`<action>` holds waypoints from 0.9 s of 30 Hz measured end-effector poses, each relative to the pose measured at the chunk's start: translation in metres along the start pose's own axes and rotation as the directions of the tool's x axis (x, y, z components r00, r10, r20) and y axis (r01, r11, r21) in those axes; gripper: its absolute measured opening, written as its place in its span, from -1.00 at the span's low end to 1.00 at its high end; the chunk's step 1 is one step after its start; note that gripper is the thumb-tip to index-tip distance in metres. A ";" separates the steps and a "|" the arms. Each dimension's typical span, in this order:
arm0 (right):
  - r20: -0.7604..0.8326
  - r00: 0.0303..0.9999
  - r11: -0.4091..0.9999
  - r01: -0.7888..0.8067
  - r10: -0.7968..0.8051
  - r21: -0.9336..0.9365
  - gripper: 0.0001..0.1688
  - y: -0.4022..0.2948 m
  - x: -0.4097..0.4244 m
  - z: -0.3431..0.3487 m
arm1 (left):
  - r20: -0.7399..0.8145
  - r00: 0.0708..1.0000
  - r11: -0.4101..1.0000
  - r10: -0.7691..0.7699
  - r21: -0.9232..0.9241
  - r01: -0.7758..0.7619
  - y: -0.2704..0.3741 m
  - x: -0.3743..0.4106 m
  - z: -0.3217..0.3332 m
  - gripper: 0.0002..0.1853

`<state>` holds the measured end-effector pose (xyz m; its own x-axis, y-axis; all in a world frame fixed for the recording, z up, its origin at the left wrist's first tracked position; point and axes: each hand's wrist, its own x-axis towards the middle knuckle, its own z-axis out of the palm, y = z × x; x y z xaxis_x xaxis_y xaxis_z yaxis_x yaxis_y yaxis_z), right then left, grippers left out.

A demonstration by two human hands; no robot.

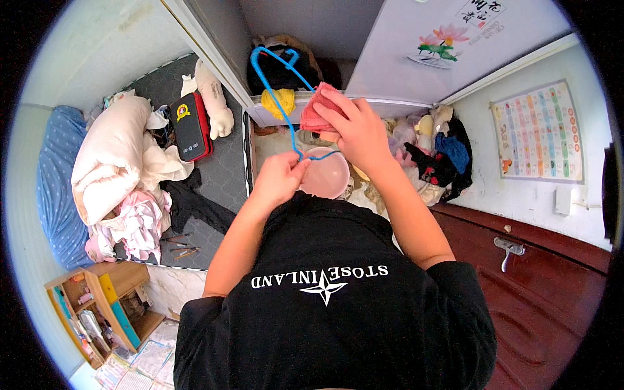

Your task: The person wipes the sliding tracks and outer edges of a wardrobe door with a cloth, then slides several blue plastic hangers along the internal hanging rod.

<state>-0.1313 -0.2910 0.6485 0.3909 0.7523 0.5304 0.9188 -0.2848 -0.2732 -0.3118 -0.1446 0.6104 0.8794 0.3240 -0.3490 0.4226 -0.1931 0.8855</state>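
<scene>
My left hand [280,178] pinches the hook end of a blue clothes hanger [276,92] between thumb and fingers. A folded red cloth [319,109] is in my right hand [358,131], pressed over the hanger's far side, whose bar runs in under the cloth. The hanger's bent loop points away from me, towards the cabinet. Below my hands stands a pink plastic basin [325,175], partly hidden by them and by the black T-shirt. Just beyond the hanger, a yellow cloth [279,103] hangs over the cabinet's lower ledge.
An open cabinet with a white sliding door [419,53] stands ahead. On the left, a bed [214,180] bears a rolled quilt [114,151] and a black-and-red case [190,127]. Clothes [434,156] are heaped at the right, near a dark red door [526,297]. A wooden shelf [109,302] stands lower left.
</scene>
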 end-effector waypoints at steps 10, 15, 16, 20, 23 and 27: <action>0.257 0.951 0.984 -0.179 0.171 0.007 -0.44 0.027 -0.051 -0.021 | 0.018 0.999 0.865 -0.043 -0.500 0.046 0.017 -0.018 -0.028 -0.76; 0.274 0.956 0.989 -0.127 0.104 0.071 -0.48 0.052 -0.071 -0.025 | 0.098 0.993 0.786 -0.062 -0.608 0.109 0.017 -0.020 -0.042 -0.72; 0.260 0.962 0.990 -0.114 0.089 0.081 -0.49 0.054 -0.072 -0.025 | 0.097 0.994 0.769 -0.056 -0.631 0.105 0.014 -0.021 -0.044 -0.71; 0.251 0.962 0.989 -0.126 0.103 0.076 -0.42 0.061 -0.072 -0.031 | 0.063 0.997 0.705 -0.046 -0.705 0.077 -0.003 -0.025 -0.062 -0.69; 0.269 0.956 0.987 -0.145 0.120 0.075 -0.41 0.072 -0.078 -0.027 | 0.046 0.999 0.709 -0.028 -0.703 0.052 -0.006 -0.027 -0.068 -0.69; 0.355 0.920 0.967 -0.223 0.167 0.124 -0.44 0.075 -0.078 -0.018 | 0.014 0.997 0.841 -0.070 -0.537 0.066 -0.017 -0.023 -0.067 -0.70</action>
<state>-0.0917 -0.3820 0.6005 0.4933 0.8555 0.1576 0.7946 -0.3693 -0.4819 -0.3536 -0.0872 0.6241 0.8507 0.3238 -0.4142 0.2959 0.3563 0.8863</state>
